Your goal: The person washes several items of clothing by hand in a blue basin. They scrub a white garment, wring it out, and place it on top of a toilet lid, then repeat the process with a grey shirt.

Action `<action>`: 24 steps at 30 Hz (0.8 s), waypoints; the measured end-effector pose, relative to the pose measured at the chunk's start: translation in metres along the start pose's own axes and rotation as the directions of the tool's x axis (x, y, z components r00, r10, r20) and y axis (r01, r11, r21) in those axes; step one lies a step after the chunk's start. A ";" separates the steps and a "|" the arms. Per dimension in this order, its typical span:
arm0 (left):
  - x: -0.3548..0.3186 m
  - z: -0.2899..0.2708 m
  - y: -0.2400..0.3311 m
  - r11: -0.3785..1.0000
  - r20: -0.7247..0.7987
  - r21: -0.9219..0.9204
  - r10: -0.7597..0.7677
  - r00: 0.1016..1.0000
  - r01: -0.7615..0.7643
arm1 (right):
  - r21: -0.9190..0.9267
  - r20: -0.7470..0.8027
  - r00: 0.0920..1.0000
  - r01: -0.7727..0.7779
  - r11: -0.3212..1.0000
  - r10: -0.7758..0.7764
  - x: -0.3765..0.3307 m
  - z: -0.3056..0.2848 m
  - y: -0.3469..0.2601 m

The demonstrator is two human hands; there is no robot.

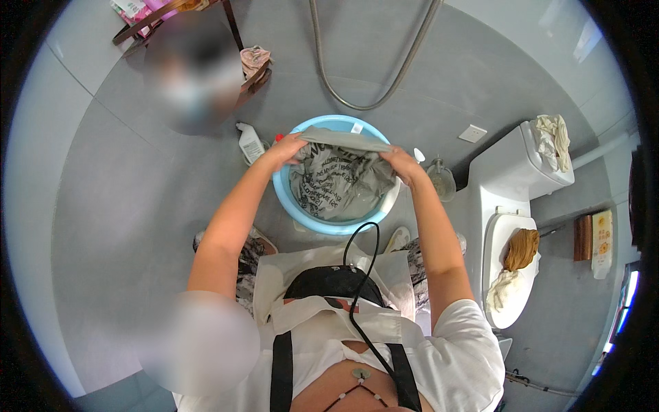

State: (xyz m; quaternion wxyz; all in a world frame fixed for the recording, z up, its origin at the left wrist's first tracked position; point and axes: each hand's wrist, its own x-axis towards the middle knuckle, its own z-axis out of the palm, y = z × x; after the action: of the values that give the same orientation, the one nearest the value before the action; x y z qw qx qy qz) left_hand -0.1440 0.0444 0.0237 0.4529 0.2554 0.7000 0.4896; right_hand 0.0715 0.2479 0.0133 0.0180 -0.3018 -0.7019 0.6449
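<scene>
A grey cloth garment with dark printed lettering (333,172) is stretched across a round light-blue basin (319,226), its lower part lying inside. My left hand (283,152) is closed around its upper left edge, above the basin's left rim. Opposite it, my right hand (403,166) grips the upper right end of the same folded edge. Some pale liquid seems to show at the basin's lower right, though the garment hides most of the inside.
A white bottle (250,143) stands left of the basin, a clear pump bottle (441,180) to its right. The white toilet (491,226) at right has cloths (523,248) on its lid. A metal shower hose (329,82) hangs ahead; a brown rack (233,24) stands far left.
</scene>
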 end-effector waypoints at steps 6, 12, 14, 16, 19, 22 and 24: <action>-0.029 0.031 0.066 0.921 -0.049 -0.375 0.090 0.995 -0.102 | 0.743 0.089 0.979 0.056 0.667 -0.181 -0.015 0.002 -0.065; -0.058 0.035 0.132 0.686 -0.078 -0.628 0.414 0.907 -0.367 | 0.891 0.099 0.844 0.160 0.425 -0.526 -0.044 0.004 -0.150; -0.075 0.037 0.160 0.625 -0.115 -0.636 0.502 0.857 -0.452 | 0.939 0.216 0.615 0.084 0.335 -0.759 -0.039 -0.014 -0.162; -0.089 0.040 0.185 0.552 -0.185 -0.634 0.573 0.799 -0.542 | 0.902 0.015 0.729 0.284 0.324 -0.684 -0.063 -0.008 -0.201; -0.105 0.041 0.220 0.486 -0.189 -0.558 0.714 0.674 -0.672 | 0.938 0.165 0.517 0.181 0.296 -0.840 -0.059 -0.027 -0.225; -0.114 0.040 0.248 0.361 -0.205 -0.614 0.785 0.584 -0.702 | 0.920 0.019 0.565 0.314 0.236 -0.825 -0.084 -0.014 -0.265; -0.130 0.038 0.270 0.321 -0.165 -0.607 0.844 0.510 -0.727 | 0.919 0.012 0.505 0.335 0.209 -0.863 -0.098 -0.017 -0.283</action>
State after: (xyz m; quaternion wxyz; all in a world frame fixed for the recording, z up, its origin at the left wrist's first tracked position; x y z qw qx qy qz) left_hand -0.0738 0.0632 0.3167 0.2734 0.4459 0.2427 0.8170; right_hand 0.0449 0.2234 0.3112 0.2274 0.2582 -0.3330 0.8779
